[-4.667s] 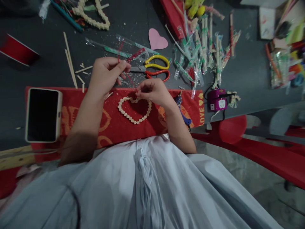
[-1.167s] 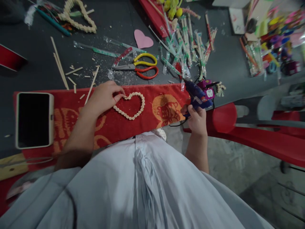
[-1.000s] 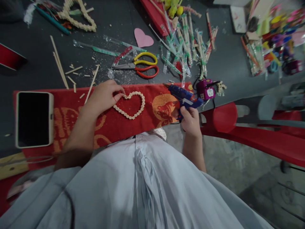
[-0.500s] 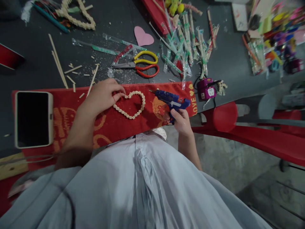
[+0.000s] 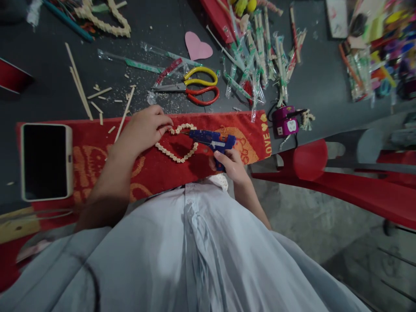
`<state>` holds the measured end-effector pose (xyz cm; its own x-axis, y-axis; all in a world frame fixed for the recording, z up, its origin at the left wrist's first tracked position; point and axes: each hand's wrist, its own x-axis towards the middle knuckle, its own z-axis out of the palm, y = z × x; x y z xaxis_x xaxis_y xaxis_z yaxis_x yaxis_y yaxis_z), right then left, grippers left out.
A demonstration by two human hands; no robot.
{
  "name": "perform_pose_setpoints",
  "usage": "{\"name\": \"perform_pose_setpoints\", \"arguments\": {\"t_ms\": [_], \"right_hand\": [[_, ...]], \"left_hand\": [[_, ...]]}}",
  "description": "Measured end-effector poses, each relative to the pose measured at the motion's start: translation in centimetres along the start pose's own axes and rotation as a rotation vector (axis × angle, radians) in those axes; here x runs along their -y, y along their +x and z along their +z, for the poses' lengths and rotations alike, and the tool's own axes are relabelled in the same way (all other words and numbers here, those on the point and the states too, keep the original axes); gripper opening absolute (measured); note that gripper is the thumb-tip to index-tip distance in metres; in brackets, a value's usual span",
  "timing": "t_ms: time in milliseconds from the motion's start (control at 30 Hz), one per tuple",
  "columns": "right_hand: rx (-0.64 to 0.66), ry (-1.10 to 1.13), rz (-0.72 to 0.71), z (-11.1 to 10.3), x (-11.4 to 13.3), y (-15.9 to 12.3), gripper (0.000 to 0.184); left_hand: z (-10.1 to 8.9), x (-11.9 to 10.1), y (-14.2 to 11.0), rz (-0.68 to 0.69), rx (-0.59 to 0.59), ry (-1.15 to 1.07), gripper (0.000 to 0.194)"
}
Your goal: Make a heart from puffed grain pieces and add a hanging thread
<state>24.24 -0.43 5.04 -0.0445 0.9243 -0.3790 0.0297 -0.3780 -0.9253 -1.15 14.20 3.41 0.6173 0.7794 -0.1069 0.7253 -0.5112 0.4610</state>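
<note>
A heart-shaped outline of small pale wooden pieces lies on a red patterned towel. My left hand rests at the heart's upper left, thumb and fingertips pinched on its edge near the top notch. In my right hand is a blue glue gun, gripped by its handle. The gun's nozzle points left, over the heart's upper part close to the notch, and its body covers part of the heart's right side. Whether the tip touches the wood, I cannot tell.
Scissors with yellow and red handles lie behind the towel. A pink paper heart, wrapped chopsticks and cut sticks are scattered around. A phone-like device sits left, a purple power socket right. Red stools stand beyond.
My right hand has moved left with the glue gun, bringing its nozzle from beside the heart to over its upper part. My left hand stays nearly in place.
</note>
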Motion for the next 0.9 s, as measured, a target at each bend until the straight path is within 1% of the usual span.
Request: {"name": "perform_pose_setpoints", "arguments": {"t_ms": [100, 233, 400, 667, 800, 900], "right_hand": [[-0.024, -0.026, 0.008, 0.8, 0.0, 0.2, 0.068], [-0.047, -0.092, 0.029, 1.4, -0.8, 0.6, 0.068], [-0.036, -0.148, 0.017, 1.4, -1.6, 0.9, 0.067], [-0.050, -0.192, 0.017, 1.4, -1.1, 1.0, 0.069], [-0.063, -0.175, 0.046, 1.4, -1.0, 1.0, 0.069], [-0.057, -0.169, 0.053, 1.3, -1.1, 1.0, 0.068]], "left_hand": [[-0.1, -0.2, 0.0, 0.001, 0.012, 0.033, 0.036], [0.0, -0.2, -0.1, 0.010, 0.004, 0.019, 0.035], [0.0, -0.1, -0.3, 0.002, -0.002, -0.039, 0.032], [0.0, 0.2, -0.5, -0.006, 0.031, -0.048, 0.029], [-0.4, -0.5, -0.6, -0.016, 0.053, -0.058, 0.028], [-1.0, -1.3, -0.7, -0.031, 0.092, 0.002, 0.030]]}}
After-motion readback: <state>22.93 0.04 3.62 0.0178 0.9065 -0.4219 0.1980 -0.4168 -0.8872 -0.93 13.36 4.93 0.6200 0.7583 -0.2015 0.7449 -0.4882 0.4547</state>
